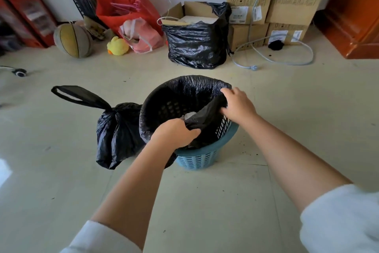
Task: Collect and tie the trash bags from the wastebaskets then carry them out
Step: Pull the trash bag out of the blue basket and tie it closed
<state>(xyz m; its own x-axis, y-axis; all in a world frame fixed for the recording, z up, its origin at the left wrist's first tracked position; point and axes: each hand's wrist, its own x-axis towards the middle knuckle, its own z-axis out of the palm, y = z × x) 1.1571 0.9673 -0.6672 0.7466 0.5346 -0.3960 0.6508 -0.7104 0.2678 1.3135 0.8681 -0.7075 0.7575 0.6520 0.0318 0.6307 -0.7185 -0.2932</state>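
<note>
A: At the middle of the floor stands the blue wastebasket, a slatted plastic one, with the black liner bag stretched over its far rim at twelve o'clock.

B: And the hands?

A: The left hand is at about seven o'clock on the rim, fingers curled tight around a gathered bunch of the liner's near edge. The right hand is at three o'clock, its fingers closed over the liner's edge there. The plastic runs taut between the two hands, lifted off the near side so the basket's slats show beneath it.

B: Anything inside?

A: Something pale shows low in the bag, too small to name.

B: Is there another bag?

A: Yes, a tied black bag sits on the floor at nine o'clock from the basket, touching its side, with a handle loop sticking out toward ten o'clock.

B: What lies farther off?

A: At twelve o'clock, well apart, a large black bag with cardboard poking out. Stacked cardboard boxes stand at one o'clock by the wall, a grey cable looped before them. Toward eleven o'clock are a red bag, a pink bag, a yellow plush duck and a worn basketball.
</note>
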